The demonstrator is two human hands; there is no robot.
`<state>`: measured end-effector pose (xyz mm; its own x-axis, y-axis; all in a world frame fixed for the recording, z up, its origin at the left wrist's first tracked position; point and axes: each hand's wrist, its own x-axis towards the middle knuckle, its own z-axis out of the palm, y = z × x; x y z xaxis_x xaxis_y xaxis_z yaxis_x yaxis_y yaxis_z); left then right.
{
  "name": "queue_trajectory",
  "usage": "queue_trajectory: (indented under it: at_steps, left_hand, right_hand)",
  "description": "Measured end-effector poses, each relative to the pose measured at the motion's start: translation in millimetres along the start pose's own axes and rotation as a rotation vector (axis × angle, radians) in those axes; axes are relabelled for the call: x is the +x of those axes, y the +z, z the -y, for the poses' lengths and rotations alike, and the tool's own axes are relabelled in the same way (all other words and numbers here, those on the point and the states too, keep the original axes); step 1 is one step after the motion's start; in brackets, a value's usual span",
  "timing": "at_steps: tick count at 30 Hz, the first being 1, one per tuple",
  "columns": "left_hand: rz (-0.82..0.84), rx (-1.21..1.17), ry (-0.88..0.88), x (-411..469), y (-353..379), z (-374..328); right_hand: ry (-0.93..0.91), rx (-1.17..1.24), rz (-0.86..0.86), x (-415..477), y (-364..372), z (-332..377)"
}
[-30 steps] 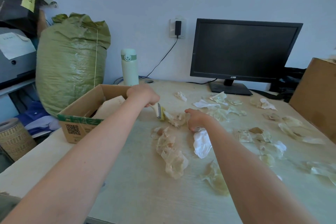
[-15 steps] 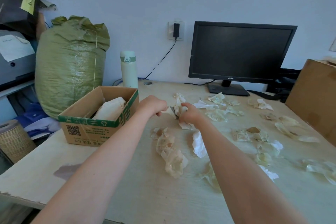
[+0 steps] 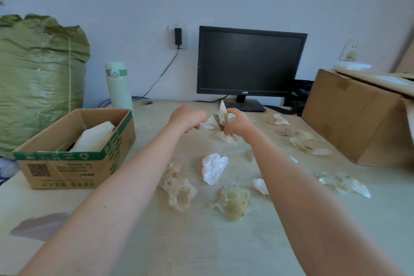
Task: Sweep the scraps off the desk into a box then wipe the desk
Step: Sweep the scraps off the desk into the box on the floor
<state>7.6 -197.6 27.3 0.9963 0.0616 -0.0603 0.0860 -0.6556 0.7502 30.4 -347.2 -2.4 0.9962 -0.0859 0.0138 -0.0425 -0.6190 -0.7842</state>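
- The left hand (image 3: pixel 187 117) curls its fingers round a small tool (image 3: pixel 210 122), apparently a brush. The right hand (image 3: pixel 238 124) pinches scraps (image 3: pixel 224 114) against it, likely to gather them.
- More scraps lie on the counter (image 3: pixel 201 242), nearer the person than the fingers.
- The box (image 3: pixel 67 170) stands open, left of the fingers, handy for sweeping into.

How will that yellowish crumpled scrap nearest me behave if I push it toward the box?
The yellowish scrap looks like thin translucent film, so it is probably very light and floppy. Loosely crumpled, it will likely squash or tumble rather than slide as one piece across the smooth desk.
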Motion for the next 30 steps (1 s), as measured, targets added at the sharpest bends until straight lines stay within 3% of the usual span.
queue_trajectory:
  at_steps: [12,24,30]
  left_hand:
    - [0.159,-0.057,0.207,-33,84,-91]
    - [0.449,-0.026,0.358,-103,187,-150]
    - [0.601,0.032,0.436,-146,238,-166]
  right_hand:
    - [0.115,-0.036,-0.248,-48,-126,-63]
    - [0.331,0.067,-0.445,-147,-205,-159]
    - [0.451,0.106,-0.456,-212,-234,-207]
